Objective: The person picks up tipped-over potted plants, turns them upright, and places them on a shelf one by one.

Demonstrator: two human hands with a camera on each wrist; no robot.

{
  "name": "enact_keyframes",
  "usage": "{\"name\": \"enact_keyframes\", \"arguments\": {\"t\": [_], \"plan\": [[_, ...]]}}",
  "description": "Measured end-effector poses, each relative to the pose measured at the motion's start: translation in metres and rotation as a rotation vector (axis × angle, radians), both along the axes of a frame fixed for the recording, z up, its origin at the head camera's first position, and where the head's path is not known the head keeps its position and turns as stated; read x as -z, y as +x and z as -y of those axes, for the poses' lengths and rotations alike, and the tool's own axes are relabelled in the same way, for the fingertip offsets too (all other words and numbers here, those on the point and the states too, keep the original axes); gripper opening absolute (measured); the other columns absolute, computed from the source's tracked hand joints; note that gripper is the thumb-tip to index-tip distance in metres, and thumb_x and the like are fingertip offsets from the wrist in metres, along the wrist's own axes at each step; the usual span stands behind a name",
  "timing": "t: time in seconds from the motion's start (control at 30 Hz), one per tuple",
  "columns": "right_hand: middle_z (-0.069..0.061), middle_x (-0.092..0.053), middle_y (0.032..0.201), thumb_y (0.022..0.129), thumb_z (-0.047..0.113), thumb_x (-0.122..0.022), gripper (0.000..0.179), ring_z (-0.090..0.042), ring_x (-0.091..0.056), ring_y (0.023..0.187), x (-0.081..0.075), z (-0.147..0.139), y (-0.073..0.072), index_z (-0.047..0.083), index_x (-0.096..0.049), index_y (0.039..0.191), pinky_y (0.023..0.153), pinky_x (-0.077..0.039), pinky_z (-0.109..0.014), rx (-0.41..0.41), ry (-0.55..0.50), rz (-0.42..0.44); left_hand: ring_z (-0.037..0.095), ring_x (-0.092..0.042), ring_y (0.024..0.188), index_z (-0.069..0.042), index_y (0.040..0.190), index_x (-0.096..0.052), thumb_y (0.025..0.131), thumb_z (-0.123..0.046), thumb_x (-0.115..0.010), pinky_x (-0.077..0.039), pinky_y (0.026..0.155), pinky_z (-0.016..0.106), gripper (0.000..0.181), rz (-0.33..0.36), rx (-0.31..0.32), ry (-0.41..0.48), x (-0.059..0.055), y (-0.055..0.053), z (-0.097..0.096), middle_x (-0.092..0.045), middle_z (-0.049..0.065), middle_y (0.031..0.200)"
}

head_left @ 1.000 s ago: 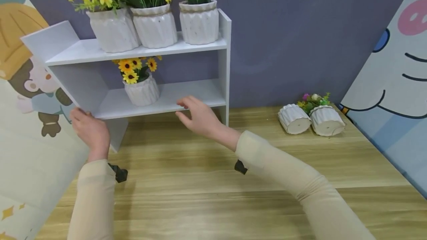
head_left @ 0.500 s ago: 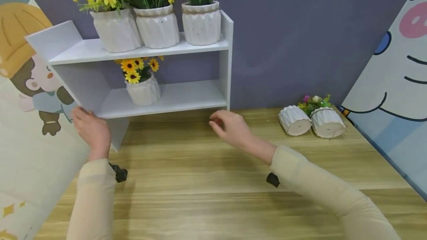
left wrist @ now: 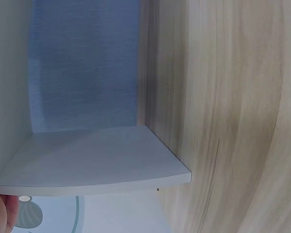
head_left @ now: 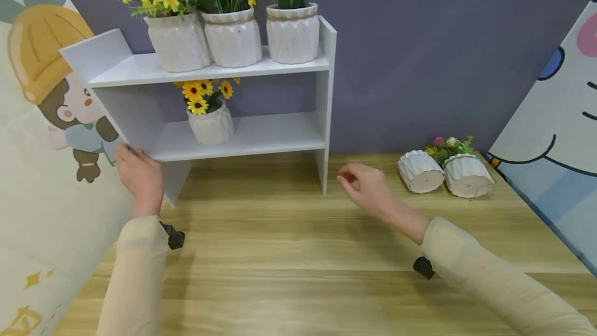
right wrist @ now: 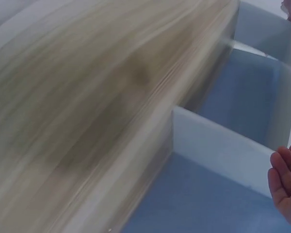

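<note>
A white two-tier shelf (head_left: 280, 134) stands at the left against the grey backdrop. My left hand (head_left: 142, 178) grips the front edge of its left side panel; in the left wrist view, fingers (left wrist: 9, 211) wrap behind that panel (left wrist: 97, 158). Just right of the shelf, my right hand (head_left: 368, 188) hovers over the table, fingers loosely bent and holding nothing. Three white pots of yellow flowers, left (head_left: 177, 43), middle (head_left: 233, 39) and right (head_left: 294, 34), fill the upper tier. One smaller sunflower pot (head_left: 212, 127) sits left of centre on the lower tier.
Two white pots, left (head_left: 421, 172) and right (head_left: 468, 176), lie tipped on the wooden table (head_left: 280, 253) at the back right, bases facing forward, with colourful flowers behind. Cartoon-printed panels flank the table on both sides.
My right hand has moved right, from in front of the lower tier to beyond the shelf's right side. The left hand stays on the side panel. The head view has shifted slightly.
</note>
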State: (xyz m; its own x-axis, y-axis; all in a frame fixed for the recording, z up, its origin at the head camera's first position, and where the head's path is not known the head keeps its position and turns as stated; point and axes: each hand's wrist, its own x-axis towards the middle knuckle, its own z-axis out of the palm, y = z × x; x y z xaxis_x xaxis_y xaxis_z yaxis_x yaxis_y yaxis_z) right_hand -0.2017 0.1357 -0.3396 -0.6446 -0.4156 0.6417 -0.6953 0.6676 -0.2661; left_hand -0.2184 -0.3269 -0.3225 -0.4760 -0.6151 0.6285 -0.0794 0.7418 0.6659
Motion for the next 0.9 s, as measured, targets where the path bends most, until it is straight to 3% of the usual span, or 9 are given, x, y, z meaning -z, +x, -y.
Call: {"name": "enact_keyframes", "arguments": {"t": [0.2,0.4,0.53,0.73,0.9], "plan": [[-0.004,-0.066,0.081,0.086,0.019,-0.058,0.016,-0.015,-0.062,0.072,0.004,-0.016,-0.002,0.006,-0.066,0.092,0.060,-0.052,-0.029,0.050,0.012,0.075,0.040,-0.048,0.101,0.002,0.114,-0.042,0.095,-0.023,-0.031,-0.037,0.084,0.049,0.033,-0.048,-0.042,0.027,-0.008,-0.002,-0.001,-0.045,0.023,0.107],[-0.005,-0.066,0.078,0.087,0.020,-0.058,0.019,-0.016,-0.061,0.069,0.008,-0.042,-0.003,0.005,-0.066,0.093,0.058,-0.052,-0.030,0.139,0.031,0.115,0.033,-0.045,0.114,-0.003,0.125,-0.036,0.095,-0.026,-0.036,-0.038,0.094,0.045,0.038,-0.012,-0.014,0.047,-0.024,-0.007,-0.002,-0.044,0.017,0.121],[-0.006,-0.065,0.078,0.088,0.021,-0.057,0.020,-0.017,-0.061,0.068,0.013,-0.060,-0.007,0.004,-0.065,0.093,0.058,-0.051,-0.031,0.181,0.048,0.137,0.036,-0.048,0.115,-0.006,0.127,-0.035,0.095,-0.027,-0.041,-0.038,0.095,0.048,0.039,0.019,-0.028,0.076,-0.032,-0.010,-0.001,-0.049,0.019,0.123],[-0.011,-0.065,0.083,0.085,0.019,-0.058,0.020,-0.024,-0.060,0.073,0.021,-0.081,-0.016,0.002,-0.064,0.094,0.062,-0.049,-0.039,0.278,0.088,0.115,0.030,-0.047,0.119,-0.013,0.130,-0.034,0.096,-0.028,-0.037,-0.039,0.097,0.044,0.037,0.100,-0.038,0.201,-0.029,-0.015,0.000,-0.050,0.015,0.129],[-0.018,-0.061,0.092,0.080,0.021,-0.063,0.027,-0.035,-0.056,0.083,0.026,-0.093,-0.024,0.000,-0.062,0.097,0.068,-0.045,-0.048,0.410,0.151,0.046,0.028,-0.046,0.121,-0.015,0.132,-0.032,0.097,-0.029,-0.033,-0.039,0.097,0.043,0.037,0.099,-0.048,0.229,-0.027,-0.017,-0.002,-0.048,0.012,0.132]]}}
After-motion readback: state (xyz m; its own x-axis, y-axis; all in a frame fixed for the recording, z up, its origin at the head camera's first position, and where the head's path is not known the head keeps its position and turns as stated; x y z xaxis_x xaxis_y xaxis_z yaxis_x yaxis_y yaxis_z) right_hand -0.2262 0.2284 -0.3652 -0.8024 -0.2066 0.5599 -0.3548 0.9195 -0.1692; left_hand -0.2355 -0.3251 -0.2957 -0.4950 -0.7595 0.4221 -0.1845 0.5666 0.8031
